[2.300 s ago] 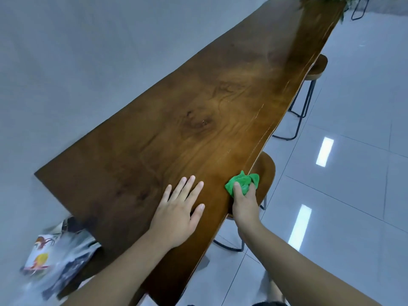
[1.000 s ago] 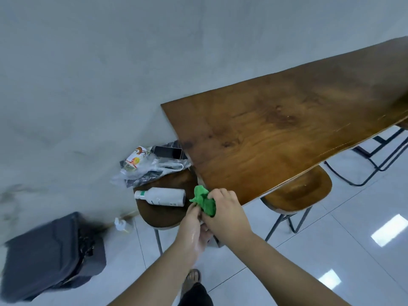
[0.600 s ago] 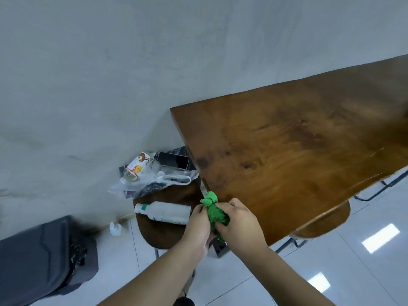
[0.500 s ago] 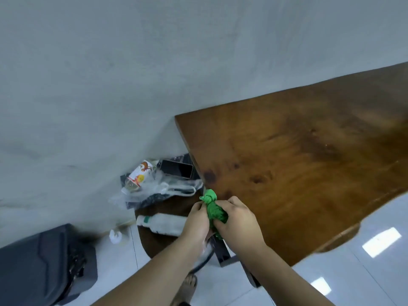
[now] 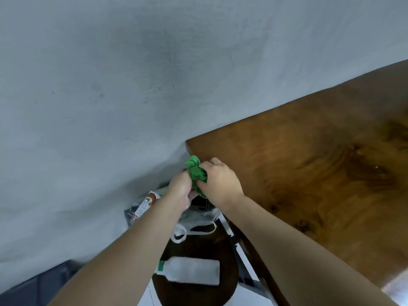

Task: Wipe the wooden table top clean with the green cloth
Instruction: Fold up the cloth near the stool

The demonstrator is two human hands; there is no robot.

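Bunched green cloth (image 5: 196, 171) gripped between both hands: left hand (image 5: 180, 188) curled round lower part, right hand (image 5: 218, 180) curled over top. Cloth held at end corner of wooden desk (image 5: 309, 173); contact with desk not discernible. Below hands: dark round stool (image 5: 198, 246), white bottle (image 5: 189, 270) laid flat on seat, clear plastic bag (image 5: 198, 219) behind bottle. Grey wall (image 5: 132, 85) beyond.

Wooden table top (image 5: 320, 173), glossy brown, dark knots, long edge against the grey wall (image 5: 110, 107). Past its short end, lower: round dark stool (image 5: 198, 246). On stool: white bottle (image 5: 189, 271) lying on its side, green band at neck; clear plastic bag (image 5: 194, 217) nearer the wall, printed carton (image 5: 146, 202) probably inside it, blurred. White floor (image 5: 251, 293) under stool; dark case (image 5: 44, 283) on floor, lower left.
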